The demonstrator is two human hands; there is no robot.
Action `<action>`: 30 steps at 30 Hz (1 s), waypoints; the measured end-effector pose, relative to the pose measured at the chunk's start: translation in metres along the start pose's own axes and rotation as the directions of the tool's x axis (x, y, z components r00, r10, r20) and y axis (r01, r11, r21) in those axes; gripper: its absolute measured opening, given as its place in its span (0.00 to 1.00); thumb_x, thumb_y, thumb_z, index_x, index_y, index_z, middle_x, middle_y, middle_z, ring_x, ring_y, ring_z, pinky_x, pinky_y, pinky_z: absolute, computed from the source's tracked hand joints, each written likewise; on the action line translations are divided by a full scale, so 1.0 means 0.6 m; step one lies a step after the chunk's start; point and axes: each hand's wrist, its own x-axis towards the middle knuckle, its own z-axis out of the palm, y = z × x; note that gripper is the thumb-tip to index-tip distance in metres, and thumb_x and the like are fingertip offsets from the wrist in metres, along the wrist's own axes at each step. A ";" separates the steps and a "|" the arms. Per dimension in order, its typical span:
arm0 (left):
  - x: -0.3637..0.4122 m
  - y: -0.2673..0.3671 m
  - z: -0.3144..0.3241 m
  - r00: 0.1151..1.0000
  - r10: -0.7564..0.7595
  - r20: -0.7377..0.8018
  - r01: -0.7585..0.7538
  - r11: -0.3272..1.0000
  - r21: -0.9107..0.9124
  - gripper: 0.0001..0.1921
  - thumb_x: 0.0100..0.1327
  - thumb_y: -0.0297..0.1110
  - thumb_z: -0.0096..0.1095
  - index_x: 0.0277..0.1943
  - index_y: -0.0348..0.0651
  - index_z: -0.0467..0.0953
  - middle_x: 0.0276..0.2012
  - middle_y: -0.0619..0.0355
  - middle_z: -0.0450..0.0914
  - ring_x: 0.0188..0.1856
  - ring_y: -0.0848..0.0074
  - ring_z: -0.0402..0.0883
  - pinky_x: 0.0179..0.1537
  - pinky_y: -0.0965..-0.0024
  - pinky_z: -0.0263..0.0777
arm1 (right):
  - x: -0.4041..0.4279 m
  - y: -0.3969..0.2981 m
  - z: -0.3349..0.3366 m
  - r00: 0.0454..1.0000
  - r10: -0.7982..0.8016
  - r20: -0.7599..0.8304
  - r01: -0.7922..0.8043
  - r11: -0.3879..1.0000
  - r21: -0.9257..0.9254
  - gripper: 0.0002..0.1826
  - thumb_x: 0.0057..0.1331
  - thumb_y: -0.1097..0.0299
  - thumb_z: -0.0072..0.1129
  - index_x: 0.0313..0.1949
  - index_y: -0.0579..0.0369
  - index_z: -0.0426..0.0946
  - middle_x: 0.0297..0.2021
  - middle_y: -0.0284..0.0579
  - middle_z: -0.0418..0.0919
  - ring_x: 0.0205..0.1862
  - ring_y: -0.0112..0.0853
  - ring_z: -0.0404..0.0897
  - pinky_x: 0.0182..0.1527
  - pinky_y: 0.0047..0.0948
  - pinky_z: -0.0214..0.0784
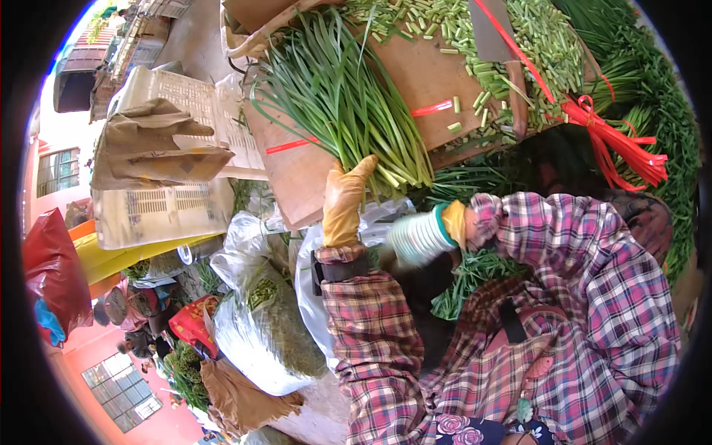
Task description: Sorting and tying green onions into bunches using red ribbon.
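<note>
A bunch of long green leafy stalks, like garlic chives (356, 105), lies on a brown board (303, 183). My left hand (346, 194), in a yellowish glove, grips the lower left of the bunch, its thumb over the stalks and its fingertips hidden among them. To the lower right is my right hand (425, 236), blurred, with a yellow glove under a white ribbed covering with a teal edge; its fingers are unclear. A red plastic strip (292, 146) runs beneath the bunch. A cleaver (492, 33) with a wooden handle rests on cut green stalk pieces (548, 50) on the board.
Red plastic strips (628, 142) hang at the board's right corner. More green bundles (667, 111) are piled at the far right. Plastic crates (161, 206) with a brown cloth (150, 144) stand left. A clear bag of greens (272, 322) stands below them. Several people are in the background.
</note>
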 end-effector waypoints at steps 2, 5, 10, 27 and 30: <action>-0.005 -0.007 -0.010 1.000 0.000 0.016 0.001 0.999 -0.036 0.21 0.52 0.38 0.65 0.45 0.34 0.70 0.35 0.57 0.78 0.31 0.79 0.74 0.32 0.77 0.68 | -0.024 -0.033 -0.014 0.999 0.034 -0.008 -0.031 0.959 0.281 0.13 0.56 0.60 0.52 0.33 0.57 0.75 0.26 0.48 0.78 0.32 0.34 0.77 0.36 0.33 0.68; -0.010 0.015 -0.004 0.998 -0.048 -0.039 0.050 0.997 0.053 0.26 0.50 0.42 0.66 0.46 0.33 0.69 0.36 0.56 0.77 0.35 0.79 0.73 0.37 0.77 0.66 | -0.112 -0.066 -0.084 0.759 0.638 -0.127 -0.353 0.567 0.744 0.15 0.57 0.56 0.53 0.32 0.57 0.76 0.22 0.48 0.77 0.26 0.32 0.78 0.30 0.33 0.69; 0.008 0.043 -0.010 0.992 0.077 -0.105 -0.064 0.991 0.120 0.26 0.48 0.44 0.68 0.43 0.32 0.72 0.33 0.57 0.78 0.31 0.78 0.74 0.33 0.76 0.67 | -0.105 0.016 -0.115 0.345 0.565 -0.750 -0.749 0.647 0.143 0.25 0.59 0.46 0.43 0.32 0.58 0.73 0.27 0.58 0.76 0.33 0.48 0.76 0.37 0.43 0.68; 0.035 -0.034 0.033 0.846 0.411 -0.338 -0.179 0.818 0.546 0.33 0.31 0.43 0.77 0.41 0.32 0.72 0.31 0.44 0.78 0.32 0.60 0.78 0.35 0.64 0.71 | 0.022 -0.004 -0.225 0.580 -0.204 -0.789 -0.474 0.703 -0.530 0.15 0.50 0.60 0.58 0.38 0.47 0.75 0.34 0.41 0.74 0.39 0.37 0.75 0.39 0.34 0.68; 0.020 0.000 0.044 0.893 0.296 -0.338 -0.073 0.839 0.540 0.43 0.30 0.46 0.76 0.49 0.29 0.63 0.40 0.40 0.73 0.42 0.56 0.74 0.42 0.63 0.68 | 0.078 0.017 -0.252 0.748 -0.008 -0.664 -0.576 0.490 -0.654 0.10 0.50 0.67 0.54 0.30 0.55 0.79 0.31 0.46 0.79 0.34 0.40 0.79 0.33 0.37 0.72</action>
